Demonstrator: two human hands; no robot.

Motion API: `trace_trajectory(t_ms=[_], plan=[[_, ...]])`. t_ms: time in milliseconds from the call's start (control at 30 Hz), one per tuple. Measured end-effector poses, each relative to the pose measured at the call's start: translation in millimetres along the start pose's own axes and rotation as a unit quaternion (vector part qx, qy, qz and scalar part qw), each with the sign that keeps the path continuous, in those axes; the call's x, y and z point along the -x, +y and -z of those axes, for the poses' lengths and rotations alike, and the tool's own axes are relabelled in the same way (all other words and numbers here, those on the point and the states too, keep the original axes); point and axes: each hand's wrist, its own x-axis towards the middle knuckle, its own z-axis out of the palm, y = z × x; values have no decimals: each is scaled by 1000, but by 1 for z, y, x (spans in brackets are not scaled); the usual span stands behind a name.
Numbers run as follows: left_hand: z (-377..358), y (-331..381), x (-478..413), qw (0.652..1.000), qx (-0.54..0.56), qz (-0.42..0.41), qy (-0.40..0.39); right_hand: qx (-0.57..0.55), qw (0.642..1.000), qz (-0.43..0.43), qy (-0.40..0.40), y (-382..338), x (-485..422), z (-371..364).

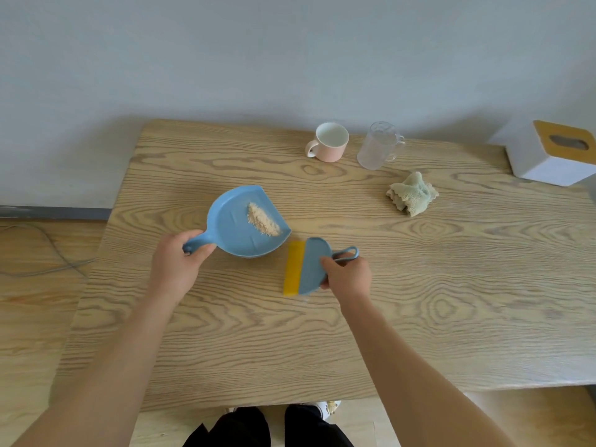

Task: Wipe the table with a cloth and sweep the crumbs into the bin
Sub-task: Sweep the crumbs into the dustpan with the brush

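Observation:
A blue dustpan (237, 225) is near the middle of the wooden table (451, 301), its open lip turned to the right. A line of tan crumbs (262, 220) lies inside it. My left hand (175, 264) grips the dustpan's handle. Just right of the pan is a small blue brush with a yellow edge (306, 267), and my right hand (346, 275) holds it by its body, the yellow edge facing the pan. A crumpled pale green cloth (412, 193) lies on the table at the right, apart from both hands. No bin is in view.
A pink mug (329, 141) and a clear glass cup (379, 145) stand near the table's far edge. A white tissue box with a wooden top (548, 154) sits at the far right. A grey cable (54, 250) runs on the floor to the left.

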Motion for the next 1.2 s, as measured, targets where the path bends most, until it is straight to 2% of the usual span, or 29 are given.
trace_trajectory(t_ms=[100, 233, 300, 367, 433, 500, 667, 800, 867, 933, 1000, 1133, 1200], plan=[[-4, 5, 2, 1000, 7, 6, 5, 38, 996, -3, 82, -1, -10, 30], [-9, 4, 3, 1000, 8, 17, -1, -35, 996, 31, 72, -17, -16, 59], [-10, 3, 6, 1000, 3, 12, -2, -39, 992, 91, 76, -32, -23, 62], [-9, 5, 9, 1000, -2, 4, 0, 66, 976, 184, 98, -43, -31, 58], [-8, 6, 11, 1000, -9, -1, -3, 196, 928, 296, 110, -43, -37, 50], [-6, 5, 13, 1000, -11, -1, -9, 280, 891, 348, 85, -33, -42, 45], [-3, -1, 14, 999, -17, -5, -27, 440, 853, 279, -27, -4, -29, 44], [-2, -3, 13, 999, -19, -4, -42, 458, 833, 288, -112, 1, 5, 47], [1, -5, 11, 998, -20, -7, -65, 437, 843, 292, -117, -1, 16, 49], [4, -11, 6, 995, -22, -9, -97, 387, 878, 269, -85, -6, 17, 52], [10, -15, 3, 990, -29, -13, -134, 352, 902, 251, -21, -10, 15, 56], [19, -12, 1, 973, -77, -60, -209, 367, 885, 249, 143, -10, 12, 57], [18, -11, 2, 964, -113, -85, -225, 372, 877, 258, 162, -4, 11, 53]])
